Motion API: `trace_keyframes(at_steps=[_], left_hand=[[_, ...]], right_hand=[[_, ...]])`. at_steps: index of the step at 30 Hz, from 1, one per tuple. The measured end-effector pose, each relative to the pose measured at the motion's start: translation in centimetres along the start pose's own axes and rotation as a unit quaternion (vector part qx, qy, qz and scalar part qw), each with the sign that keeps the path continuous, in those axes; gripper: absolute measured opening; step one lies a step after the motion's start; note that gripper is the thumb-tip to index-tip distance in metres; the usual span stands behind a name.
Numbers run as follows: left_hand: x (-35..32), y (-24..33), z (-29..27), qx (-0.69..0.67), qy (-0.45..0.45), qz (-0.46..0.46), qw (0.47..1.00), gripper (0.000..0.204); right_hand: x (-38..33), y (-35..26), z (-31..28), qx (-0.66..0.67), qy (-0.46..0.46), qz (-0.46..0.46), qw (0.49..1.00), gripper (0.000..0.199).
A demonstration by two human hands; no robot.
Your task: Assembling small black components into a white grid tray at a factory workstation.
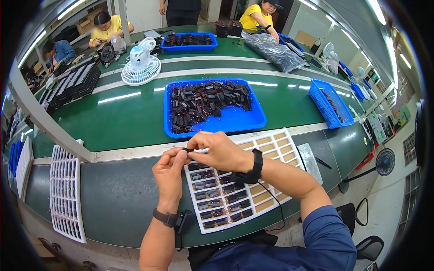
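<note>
A small black part (186, 149) is pinched at the fingertips of both hands, just in front of the blue tray; the fingers cover most of it. My left hand (168, 171) grips it from the left with thumb and fingers closed. From the right, my right hand (218, 151) closes on it too, over the far left part of a white divided tray (251, 201). Black parts with thin reddish wires fill several of that tray's left compartments, while the right ones show a brown bottom. The blue tray (242, 119) beyond holds a heap of similar black wired parts.
Another white divided tray (77, 198) lies at the left by a metal post (49, 122). A blue basket (325, 106) stands at the right, a blue-and-white fan (141, 63) across the bench. Tweezers (323, 162) lie beside a metal plate (309, 160). People work at the far side.
</note>
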State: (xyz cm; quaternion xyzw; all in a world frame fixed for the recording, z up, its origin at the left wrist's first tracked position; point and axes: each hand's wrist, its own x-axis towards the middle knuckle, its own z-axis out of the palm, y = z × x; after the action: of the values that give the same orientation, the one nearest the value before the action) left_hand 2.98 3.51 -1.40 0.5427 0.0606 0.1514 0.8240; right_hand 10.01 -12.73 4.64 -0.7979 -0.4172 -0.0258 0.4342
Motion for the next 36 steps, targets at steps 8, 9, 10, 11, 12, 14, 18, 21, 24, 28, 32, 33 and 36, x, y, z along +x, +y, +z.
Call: trace_keyframes(at_steps=[8,9,10,11,12,14,18,21,24,28,32,33,36], left_hand=[[0.2,0.0,-0.8,-0.033,0.003,-0.013,0.999,0.015],[0.2,0.4,-0.7,-0.058,-0.006,-0.022,0.998,0.014],[0.2,0.6,-0.6,-0.084,-0.017,-0.03,0.996,0.013],[0.2,0.7,-0.4,-0.082,-0.018,-0.032,0.996,0.013],[0.1,0.8,-0.6,-0.087,-0.02,-0.038,0.995,0.011],[0.3,0.7,-0.5,-0.101,-0.032,-0.052,0.993,0.01],[0.4,0.8,-0.5,-0.121,-0.039,-0.051,0.991,0.019],[0.2,1.1,0.0,-0.126,-0.048,-0.045,0.99,0.025],[0.1,1.3,-0.3,-0.125,-0.062,-0.042,0.989,0.028],[-0.1,1.2,-0.4,-0.11,-0.085,-0.04,0.99,0.025],[-0.3,1.0,0.0,-0.091,-0.101,-0.02,0.99,0.024],[-0.5,0.9,0.0,-0.077,-0.102,-0.01,0.992,0.024],[-1.3,1.1,0.7,-0.061,-0.115,0.006,0.991,0.028]], right_hand=[[2.4,4.3,-2.2,0.096,-0.023,0.192,0.976,0.018],[3.5,5.6,-2.9,0.056,0.004,0.215,0.975,0.019],[4.5,7.0,-3.4,0.057,0.005,0.217,0.975,0.019],[5.3,8.5,-3.7,-0.037,0.0,0.198,0.979,0.019],[5.9,9.8,-3.3,-0.128,-0.009,0.177,0.976,0.019],[6.0,11.9,-2.7,-0.165,-0.023,0.165,0.972,0.018],[6.6,13.1,-2.2,-0.233,-0.053,0.139,0.961,0.019],[6.0,13.4,-2.8,-0.225,-0.042,0.155,0.961,0.023],[5.4,12.6,-4.0,-0.21,0.052,0.162,0.963,0.027],[3.2,9.1,-5.4,-0.087,0.209,0.154,0.962,0.026],[-0.9,5.2,-4.9,0.091,0.192,0.175,0.961,0.025],[-2.1,3.6,-4.4,0.094,0.195,0.178,0.96,0.025],[-5.5,-0.9,-3.3,0.223,0.115,0.224,0.942,0.022]])
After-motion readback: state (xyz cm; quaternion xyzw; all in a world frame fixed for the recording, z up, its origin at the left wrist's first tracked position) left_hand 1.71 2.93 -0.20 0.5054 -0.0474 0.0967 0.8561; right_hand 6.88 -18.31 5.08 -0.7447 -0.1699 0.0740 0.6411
